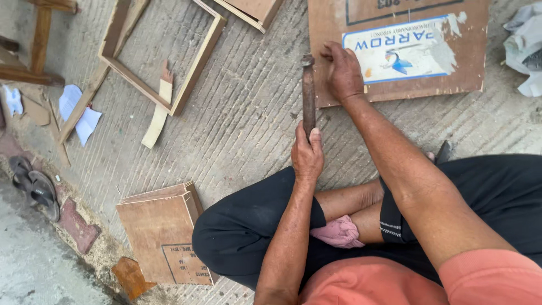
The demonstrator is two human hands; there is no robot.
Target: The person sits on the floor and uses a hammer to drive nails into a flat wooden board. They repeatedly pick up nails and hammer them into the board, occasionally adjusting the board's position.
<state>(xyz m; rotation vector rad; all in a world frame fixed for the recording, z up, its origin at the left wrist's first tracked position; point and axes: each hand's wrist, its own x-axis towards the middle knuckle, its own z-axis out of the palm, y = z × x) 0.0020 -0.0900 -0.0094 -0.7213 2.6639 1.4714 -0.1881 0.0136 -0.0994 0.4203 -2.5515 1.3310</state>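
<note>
Left hand: my left hand (307, 155) is clamped round the handle of a hammer (308, 93), thumb up along the shaft.
Hammer: it points away from me, its dark head just at the near left corner of the board (395, 45), over the ribbed concrete (243, 113).
Right hand: my right hand (343, 72) lies pressed on the board near its left edge, fingers together and bent at the tips; I cannot tell whether they pinch anything small.
Board: a brown sheet flat on the ground ahead of me, with a pale printed label just right of my right hand.
Legs: crossed under me in black shorts, a pink cloth (340, 231) tucked between them.
Left side: a stack of brown panels (161, 231) lies beside my left knee.
Further left: an open wooden frame (164, 53) lies flat, a pale strip (159, 116) of wood touching its near corner, white paper scraps (76, 110) beyond.
Far left edge: dark sandals (34, 186) on the ground.
</note>
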